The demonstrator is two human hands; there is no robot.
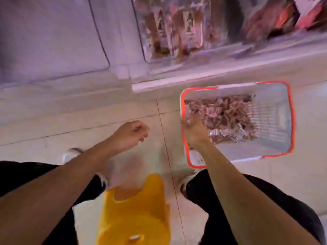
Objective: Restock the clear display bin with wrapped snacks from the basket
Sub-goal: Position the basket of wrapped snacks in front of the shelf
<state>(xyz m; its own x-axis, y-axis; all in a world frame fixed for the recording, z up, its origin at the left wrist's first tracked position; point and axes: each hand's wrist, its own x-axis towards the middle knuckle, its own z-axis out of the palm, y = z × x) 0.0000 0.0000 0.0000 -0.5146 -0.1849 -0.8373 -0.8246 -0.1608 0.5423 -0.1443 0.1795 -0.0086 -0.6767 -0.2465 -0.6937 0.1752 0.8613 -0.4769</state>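
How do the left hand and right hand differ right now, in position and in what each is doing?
The right hand is down in the basket, its fingers in the pile of wrapped snacks; the left hand is over bare floor, away from the basket. The left hand's fingers are curled and hold nothing visible; whether the right hand has closed on snacks is unclear. Both forearms are bare.

You are wearing black trousers (265, 200) that are covering both legs and showing at the lower left and lower right. You are wearing pale, whitish shoes (70, 154), one showing beside your left forearm, another peeking out by your right forearm; blur is hiding their details. Both your forearms are showing bare, with no sleeves reaching them. Your left hand (131, 133) and right hand (192, 131) are wearing no gloves.
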